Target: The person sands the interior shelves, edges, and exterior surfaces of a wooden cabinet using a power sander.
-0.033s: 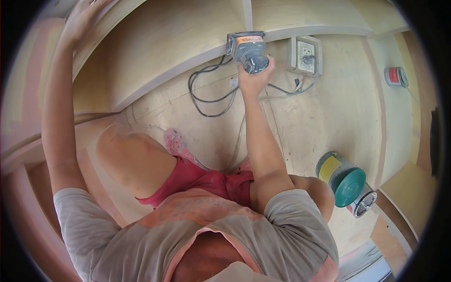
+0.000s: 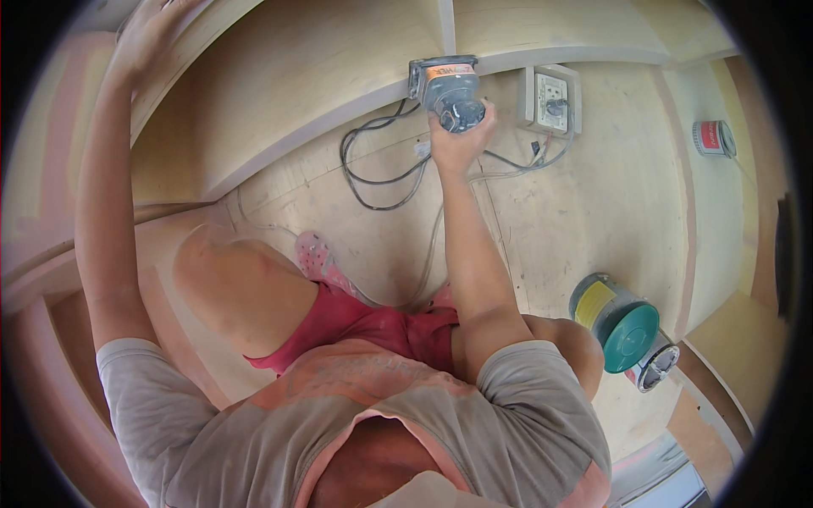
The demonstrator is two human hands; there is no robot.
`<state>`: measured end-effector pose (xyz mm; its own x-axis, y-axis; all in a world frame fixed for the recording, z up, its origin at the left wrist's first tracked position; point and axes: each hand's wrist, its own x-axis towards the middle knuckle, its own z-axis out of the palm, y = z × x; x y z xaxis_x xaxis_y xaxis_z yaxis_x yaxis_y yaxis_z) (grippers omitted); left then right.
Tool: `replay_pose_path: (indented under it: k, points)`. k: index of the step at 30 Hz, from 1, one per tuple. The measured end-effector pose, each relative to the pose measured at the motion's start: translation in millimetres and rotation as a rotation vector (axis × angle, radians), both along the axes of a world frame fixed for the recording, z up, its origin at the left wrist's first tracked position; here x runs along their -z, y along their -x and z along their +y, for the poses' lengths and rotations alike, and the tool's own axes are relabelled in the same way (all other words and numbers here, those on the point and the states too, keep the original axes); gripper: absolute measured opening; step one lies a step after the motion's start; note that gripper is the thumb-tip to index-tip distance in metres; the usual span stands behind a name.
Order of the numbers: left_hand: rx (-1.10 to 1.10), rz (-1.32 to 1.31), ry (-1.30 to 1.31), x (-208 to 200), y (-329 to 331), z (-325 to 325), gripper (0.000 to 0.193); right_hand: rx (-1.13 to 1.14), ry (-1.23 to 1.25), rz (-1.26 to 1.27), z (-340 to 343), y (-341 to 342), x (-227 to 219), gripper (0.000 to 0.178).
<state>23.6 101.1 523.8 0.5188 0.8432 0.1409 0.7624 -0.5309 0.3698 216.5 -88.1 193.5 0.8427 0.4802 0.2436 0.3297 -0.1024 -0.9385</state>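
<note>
My right hand [image 2: 461, 146] is closed round the rear of a dusty dark electric sander [image 2: 453, 89] with an orange label. The sander's flat pad faces the pale wooden rail [image 2: 339, 127] of a cabinet or shelf frame and appears to touch it, near an upright divider [image 2: 446, 30]. At the upper left, my left hand [image 2: 152, 42] rests on the curved-looking edge of a wooden panel [image 2: 190, 59], thumb apart from the fingers. The picture's top edge cuts off part of those fingers.
A looped black cable [image 2: 373, 206] lies on the wooden floor by the sander. Right of it sits a socket box [image 2: 550, 100] with a plug in it. A small red-labelled can [image 2: 713, 138] stands far right; a green-lidded tub [image 2: 631, 339] and another can [image 2: 656, 368] are beside my right knee.
</note>
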Motion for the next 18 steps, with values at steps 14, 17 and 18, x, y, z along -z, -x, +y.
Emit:
replay_pose_path:
  k: [14,17,18]
  points:
    - [-0.014,-0.027,0.046,3,8,14,0.066,0.018,-0.008,0.109,1,-8,9,0.081]
    - [-0.003,-0.031,0.054,4,7,13,0.064,0.079,-0.017,0.357,5,-17,16,0.085]
    - [-0.012,-0.022,0.028,5,6,10,0.064,0.112,-0.02,0.521,7,-20,16,0.087]
